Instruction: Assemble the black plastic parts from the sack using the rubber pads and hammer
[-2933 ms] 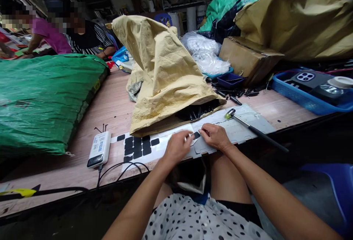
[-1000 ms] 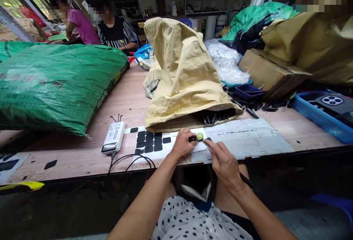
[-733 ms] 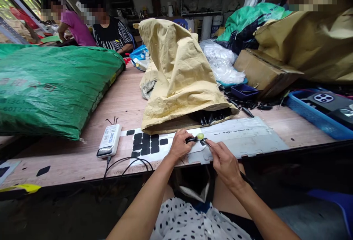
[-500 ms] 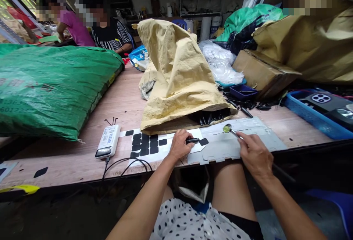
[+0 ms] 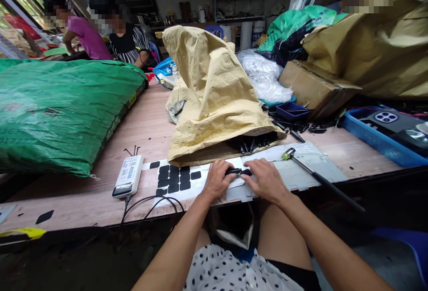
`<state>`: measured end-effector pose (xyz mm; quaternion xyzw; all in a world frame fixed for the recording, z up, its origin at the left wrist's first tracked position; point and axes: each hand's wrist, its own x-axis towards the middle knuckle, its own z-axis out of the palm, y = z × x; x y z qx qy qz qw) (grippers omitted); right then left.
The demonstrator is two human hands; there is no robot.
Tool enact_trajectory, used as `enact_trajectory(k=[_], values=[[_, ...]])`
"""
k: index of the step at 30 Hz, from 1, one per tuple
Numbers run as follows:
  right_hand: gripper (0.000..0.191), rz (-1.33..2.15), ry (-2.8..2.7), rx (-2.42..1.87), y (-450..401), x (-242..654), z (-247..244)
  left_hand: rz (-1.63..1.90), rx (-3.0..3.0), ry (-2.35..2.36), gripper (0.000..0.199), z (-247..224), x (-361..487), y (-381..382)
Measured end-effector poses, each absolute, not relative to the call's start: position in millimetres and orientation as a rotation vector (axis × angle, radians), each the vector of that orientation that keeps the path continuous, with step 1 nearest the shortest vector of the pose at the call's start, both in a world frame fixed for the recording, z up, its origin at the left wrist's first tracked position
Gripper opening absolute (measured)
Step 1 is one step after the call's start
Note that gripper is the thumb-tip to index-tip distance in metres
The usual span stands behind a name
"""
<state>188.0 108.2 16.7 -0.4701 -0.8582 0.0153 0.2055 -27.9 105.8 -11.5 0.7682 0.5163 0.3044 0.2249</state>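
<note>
Both hands, left (image 5: 219, 178) and right (image 5: 267, 180), meet around a black piece (image 5: 234, 171).

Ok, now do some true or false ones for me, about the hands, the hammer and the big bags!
1. The left hand has hold of a small black part, and the right hand is close to it. True.
2. The right hand is holding the hammer. False: the hammer lies on the grey sheet, with no hand on it.
3. The hammer's handle pokes out past the edge of the table. True.
4. The green sack is to the right of the tan bag. False: the green sack is to the left of the tan bag.
</note>
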Motion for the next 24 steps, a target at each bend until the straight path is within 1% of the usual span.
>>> enact_trajectory(k=[2, 5, 11, 16, 19, 24], values=[[0.022, 0.006, -2.487, -1.298, 112.5, 171.3, 13.3, 0.816, 2.158, 1.44, 0.012, -13.0, -27.6, 105.2], [0.02, -0.037, -2.548, -1.288, 118.5, 162.4, 4.7, 0.8, 2.205, 1.463, 0.01, -15.8, -26.9, 104.8], [0.02, 0.155, -2.45, -1.26, 117.8, 154.7, -7.5, 0.873, 2.221, 1.456, 0.01, -19.1, -27.0, 103.8], [0.023, 0.276, -2.437, -1.238, 118.4, 159.0, -5.8, 0.853, 2.232, 1.443, 0.011, -16.7, -27.5, 102.9], [0.018, 0.336, -2.466, -1.157, 120.7, 167.9, -1.8, 0.823, 2.214, 1.472, 0.013, -14.0, -27.8, 103.1], [0.019, 0.253, -2.499, -1.089, 123.4, 174.2, -4.2, 0.771, 2.206, 1.456, 0.018, -8.7, -27.8, 102.0]])
